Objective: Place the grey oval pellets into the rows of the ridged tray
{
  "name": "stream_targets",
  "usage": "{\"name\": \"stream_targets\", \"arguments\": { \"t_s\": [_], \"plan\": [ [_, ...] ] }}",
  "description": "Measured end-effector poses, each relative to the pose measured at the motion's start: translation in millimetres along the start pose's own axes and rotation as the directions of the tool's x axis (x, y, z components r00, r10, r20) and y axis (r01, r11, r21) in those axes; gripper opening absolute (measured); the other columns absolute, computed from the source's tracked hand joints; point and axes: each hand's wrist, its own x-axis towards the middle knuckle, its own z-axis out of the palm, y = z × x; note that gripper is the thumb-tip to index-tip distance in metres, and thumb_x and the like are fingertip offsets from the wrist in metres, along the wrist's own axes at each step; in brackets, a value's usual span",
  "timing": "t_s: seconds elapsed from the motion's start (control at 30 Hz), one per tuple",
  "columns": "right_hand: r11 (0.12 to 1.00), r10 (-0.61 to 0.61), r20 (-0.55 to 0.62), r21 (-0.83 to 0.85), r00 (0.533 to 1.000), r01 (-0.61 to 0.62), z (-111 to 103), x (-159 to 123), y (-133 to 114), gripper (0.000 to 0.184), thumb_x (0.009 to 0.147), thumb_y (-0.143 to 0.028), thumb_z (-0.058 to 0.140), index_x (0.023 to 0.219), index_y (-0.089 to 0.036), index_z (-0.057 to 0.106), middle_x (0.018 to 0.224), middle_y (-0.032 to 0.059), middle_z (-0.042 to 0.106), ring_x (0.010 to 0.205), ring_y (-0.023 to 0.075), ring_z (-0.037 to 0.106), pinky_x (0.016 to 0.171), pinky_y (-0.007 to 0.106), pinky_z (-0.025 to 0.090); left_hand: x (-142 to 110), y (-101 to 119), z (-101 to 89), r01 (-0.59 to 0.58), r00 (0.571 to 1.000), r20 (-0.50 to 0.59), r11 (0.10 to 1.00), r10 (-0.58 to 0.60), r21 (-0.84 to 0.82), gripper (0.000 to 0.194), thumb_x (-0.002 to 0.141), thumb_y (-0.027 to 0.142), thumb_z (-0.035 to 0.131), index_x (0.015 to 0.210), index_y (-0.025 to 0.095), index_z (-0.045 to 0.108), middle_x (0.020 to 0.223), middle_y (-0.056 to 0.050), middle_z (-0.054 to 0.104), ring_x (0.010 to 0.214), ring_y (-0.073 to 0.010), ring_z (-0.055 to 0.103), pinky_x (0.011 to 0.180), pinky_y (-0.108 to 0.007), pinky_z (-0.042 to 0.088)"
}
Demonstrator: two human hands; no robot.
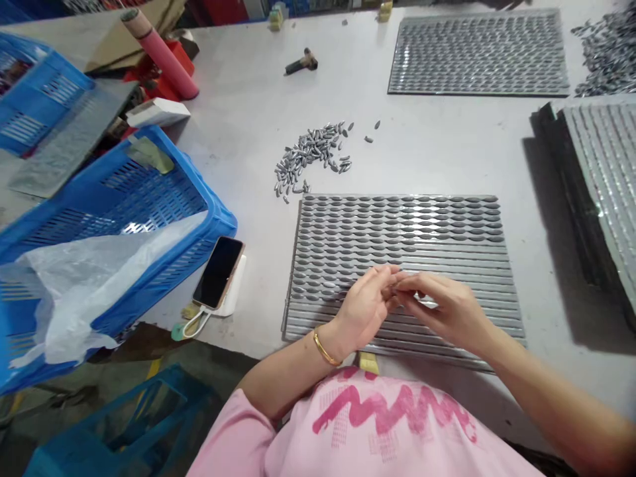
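A grooved grey tray [467,278] lies in front of me. Rows of small spindle-shaped grey metal pieces [358,228] fill its upper and left grooves, while the lower right grooves are bare. Over the tray's middle, my left hand [365,305] is turned palm up with its fingers curled. My right hand [442,308] meets it at the fingertips, thumb and forefinger pinched together. Whatever lies between the fingers is too small and hidden to make out. Beyond the tray's upper left corner is a loose heap of the same pieces [313,152].
At left stand a blue crate [199,192] with a plastic bag [114,265] and a phone [218,271] with a white cable. A second filled tray [479,53] lies at the back, near a dark-handled tool [302,62]. Stacked trays [606,179] rise at right, below another heap [609,53].
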Motion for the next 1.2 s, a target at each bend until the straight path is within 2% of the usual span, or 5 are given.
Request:
{"name": "stream_targets", "arguments": {
  "t_s": [0.17,0.4,0.57,1.07,1.2],
  "plan": [
    [0.988,0.116,-0.045,0.109,0.992,-0.111,-12.9,-9.2,-4.0,0.015,0.092,-0.012,0.059,0.102,-0.023,0.063,0.089,0.0018,0.068,0.079,0.0128,0.065,0.069,0.024,0.052,-0.7,-6.5,-8.4,-0.083,0.996,0.067,0.951,0.066,0.298,0.025,0.074,0.028,0.08,0.089,0.014,0.066,0.082,-0.001,0.063,0.07,-0.0107,0.06,0.071,-0.027,0.049],
    [0.997,0.053,-0.01,0.05,0.999,-0.052,-16.7,-11.4,4.4,0.017,0.092,-0.01,0.059,0.102,-0.023,0.065,0.095,0.0039,0.068,0.085,0.0143,0.066,0.072,0.025,0.053,3.2,-6.9,-8.5,-0.132,0.991,0.049,0.923,0.122,0.362,0.031,0.071,0.031,0.082,0.088,0.014,0.062,0.081,0.0,0.061,0.066,-0.0096,0.061,0.066,-0.026,0.052],
    [0.963,-0.091,-0.183,-0.268,0.979,0.039,-11.9,-5.6,49.2,0.015,0.09,-0.008,0.06,0.097,-0.02,0.066,0.093,0.0056,0.07,0.085,0.0176,0.066,0.073,0.029,0.053,0.7,-6.8,-8.2,-0.156,0.982,-0.038,0.915,0.183,0.372,0.022,0.078,0.025,0.074,0.093,0.015,0.063,0.087,-0.003,0.064,0.075,-0.0112,0.063,0.073,-0.028,0.055],
    [0.78,-0.23,0.112,-0.573,0.967,0.252,-12.9,-2.8,84.3,0.03,0.09,-0.005,0.051,0.113,-0.014,0.068,0.104,0.0102,0.071,0.092,0.0219,0.063,0.075,0.032,0.052,-12.1,1.2,-14.8,-0.184,0.979,-0.01,0.906,0.203,0.381,0.011,0.083,0.021,0.066,0.091,0.015,0.062,0.092,-0.005,0.065,0.074,-0.0102,0.061,0.073,-0.026,0.052],
    [0.819,-0.198,0.115,-0.526,0.973,0.229,-12.5,-5.2,87.9,0.03,0.092,-0.008,0.05,0.114,-0.017,0.068,0.107,0.0094,0.071,0.094,0.0215,0.064,0.079,0.032,0.053,-6.6,37.7,-25.6,-0.376,0.918,0.109,0.746,0.382,0.549,0.011,0.088,0.026,0.063,0.095,0.017,0.063,0.095,-0.005,0.065,0.078,-0.0115,0.061,0.076,-0.028,0.053]
  ]
}}
